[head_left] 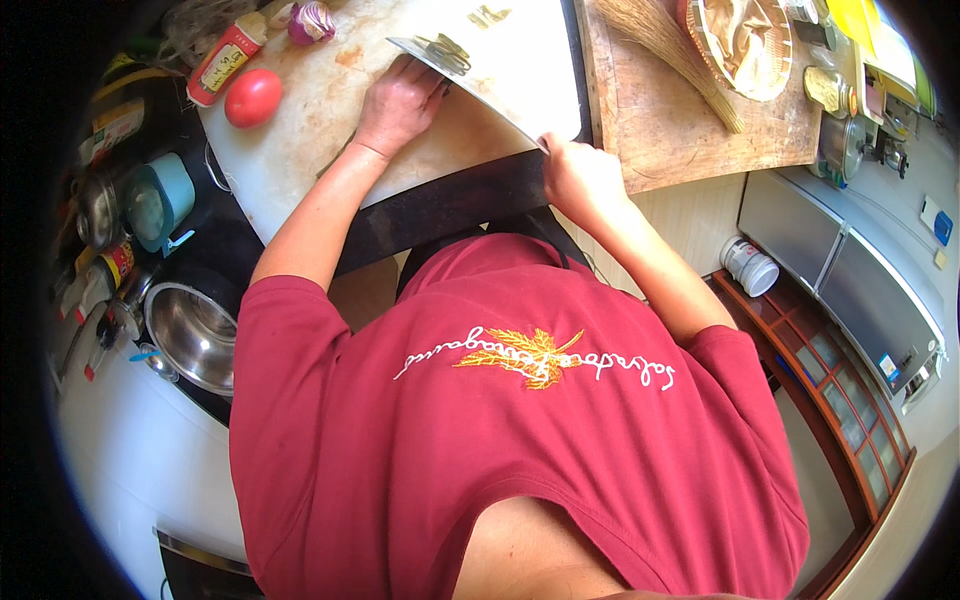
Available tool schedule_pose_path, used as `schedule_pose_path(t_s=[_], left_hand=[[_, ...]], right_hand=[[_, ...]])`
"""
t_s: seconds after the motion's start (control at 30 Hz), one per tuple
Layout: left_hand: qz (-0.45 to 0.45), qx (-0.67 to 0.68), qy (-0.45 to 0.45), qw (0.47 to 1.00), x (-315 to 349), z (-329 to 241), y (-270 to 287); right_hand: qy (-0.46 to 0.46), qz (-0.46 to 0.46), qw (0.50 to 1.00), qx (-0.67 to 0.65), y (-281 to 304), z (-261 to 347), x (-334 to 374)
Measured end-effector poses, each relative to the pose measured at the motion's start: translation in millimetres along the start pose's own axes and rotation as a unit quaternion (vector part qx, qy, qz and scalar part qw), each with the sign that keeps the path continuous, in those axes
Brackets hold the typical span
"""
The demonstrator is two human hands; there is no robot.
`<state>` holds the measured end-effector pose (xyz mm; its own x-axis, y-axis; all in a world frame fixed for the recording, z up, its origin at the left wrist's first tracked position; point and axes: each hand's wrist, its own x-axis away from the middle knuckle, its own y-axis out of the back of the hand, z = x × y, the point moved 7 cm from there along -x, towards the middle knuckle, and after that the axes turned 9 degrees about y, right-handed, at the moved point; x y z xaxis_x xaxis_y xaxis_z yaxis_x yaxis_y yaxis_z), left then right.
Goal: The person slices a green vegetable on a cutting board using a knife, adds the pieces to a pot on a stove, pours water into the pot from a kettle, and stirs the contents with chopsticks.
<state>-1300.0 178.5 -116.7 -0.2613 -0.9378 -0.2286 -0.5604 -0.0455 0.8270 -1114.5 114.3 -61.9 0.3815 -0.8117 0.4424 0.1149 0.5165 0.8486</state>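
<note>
My right hand (583, 178) is closed round the handle of a kitchen knife (490, 97), whose wide blade slants up and left across the white cutting board (300, 160). Thin greenish slices (446, 54) lie on or against the far side of the blade. Close against the blade's near side is my left hand (402, 105), its fingers curled together and partly hidden; what they press on is too dark to make out. A sliver of something dark green shows beside the left wrist. A few pale slices (488, 16) lie farther up the board.
At the board's left are a red tomato (253, 98), a cut purple onion (311, 22) and a red-and-white packet (226, 62). A straw brush (670, 55) and a round basket (742, 45) sit on a wooden board (650, 150) at right. A steel bowl (192, 330) stands at left.
</note>
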Motion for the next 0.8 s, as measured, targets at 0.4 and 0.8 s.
schedule_pose_path(t_s=[0.4,0.8], left_hand=[[0.006,0.003,0.003,1.0,-0.1,-2.6,2.9],[-0.006,0.015,0.006,1.0,1.2,1.6,0.2]], right_hand=[[-0.032,-0.007,0.999,-0.006,-18.7,-22.6,19.0],[-0.009,-0.007,1.0,-0.018,4.5,-5.7,17.2]])
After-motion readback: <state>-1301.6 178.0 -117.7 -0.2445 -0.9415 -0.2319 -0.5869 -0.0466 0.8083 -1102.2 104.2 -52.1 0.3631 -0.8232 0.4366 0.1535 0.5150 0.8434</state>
